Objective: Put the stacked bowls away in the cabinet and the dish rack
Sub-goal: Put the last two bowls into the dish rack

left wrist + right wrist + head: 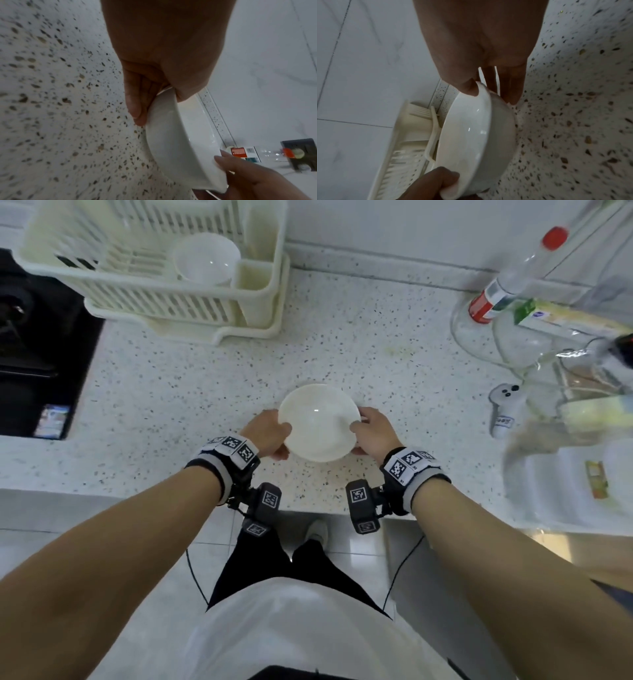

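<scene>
A white bowl (317, 422) (180, 142) (471, 135) is low over the speckled counter (171, 392) near its front edge; whether it touches the counter I cannot tell. My left hand (270, 433) (154, 67) grips its left rim, thumb on top and fingers beneath. My right hand (371, 433) (479, 47) grips the right rim the same way. A cream dish rack (144, 289) (412, 128) stands at the back left with another white bowl (205, 261) lying in it. No cabinet shows in these views.
A black stove (34, 337) fills the left edge. At the right stand a red-capped bottle (513, 275), glass containers (513, 344), a white controller (503, 409) and plastic bags (575, 474). The white tiled wall (411, 234) runs behind the counter.
</scene>
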A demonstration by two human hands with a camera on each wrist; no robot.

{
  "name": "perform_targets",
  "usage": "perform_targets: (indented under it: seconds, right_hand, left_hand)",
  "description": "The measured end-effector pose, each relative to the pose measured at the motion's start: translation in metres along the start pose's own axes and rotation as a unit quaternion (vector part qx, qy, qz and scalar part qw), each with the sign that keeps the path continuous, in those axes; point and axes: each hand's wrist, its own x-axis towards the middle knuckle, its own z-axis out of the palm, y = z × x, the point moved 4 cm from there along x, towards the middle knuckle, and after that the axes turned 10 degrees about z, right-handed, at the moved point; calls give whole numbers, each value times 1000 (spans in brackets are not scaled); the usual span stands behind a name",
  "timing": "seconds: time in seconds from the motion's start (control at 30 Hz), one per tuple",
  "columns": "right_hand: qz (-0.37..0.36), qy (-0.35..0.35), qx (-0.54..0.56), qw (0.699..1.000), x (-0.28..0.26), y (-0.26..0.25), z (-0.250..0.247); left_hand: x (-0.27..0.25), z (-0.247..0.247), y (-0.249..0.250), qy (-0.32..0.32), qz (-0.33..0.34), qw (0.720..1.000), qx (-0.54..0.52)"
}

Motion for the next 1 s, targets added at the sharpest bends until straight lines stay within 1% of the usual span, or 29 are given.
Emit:
perform_targets:
  seconds: [0.1,0.2,0.37,0.47,0.53,0.6,0.63,0.73,0.8,0.83,0.9,0.93,1.0]
  right_hand:
    - [-22,-24,32,999,-5,-10,4]
    - [-73,-34,41,996,-12,-39,19]
    - [-173,-48,45,983,-22,-120,62]
    - [-218,-80,34,972,-21,-174,91]
    - [-241,-80,5,967,-13,-206,104]
    - [-278,-37,-66,957,0,-234,113]
    - [-300,-8,-107,948,6,-247,116]
    - [-344,76,-223,909,26,-275,127]
    - [-352,109,-294,882,42,-285,137]
    - [-354,119,-323,870,51,-288,141]
    - [-350,132,-353,857,64,-288,148]
    - [-348,137,-354,857,70,-286,150]
    - [-347,146,-347,859,75,-283,153]
  left_hand:
    - [-19,-15,3,23,0,998,-51]
    - [-37,-41,6,60,-1,995,-81]
    - [-58,-116,17,174,1,980,-100]
    - [-61,-172,25,247,3,963,-112]
    - [-58,-207,27,294,0,947,-130]
    - [-49,-239,29,334,2,932,-145]
    - [-42,-256,31,353,12,924,-148]
    - [-18,-301,39,399,40,903,-157]
    - [5,-331,44,423,38,896,-131]
    - [21,-348,44,431,30,895,-116]
    - [60,-381,36,408,-21,906,-109]
    - [76,-392,31,388,-63,913,-109]
    - [105,-403,21,353,-111,925,-83]
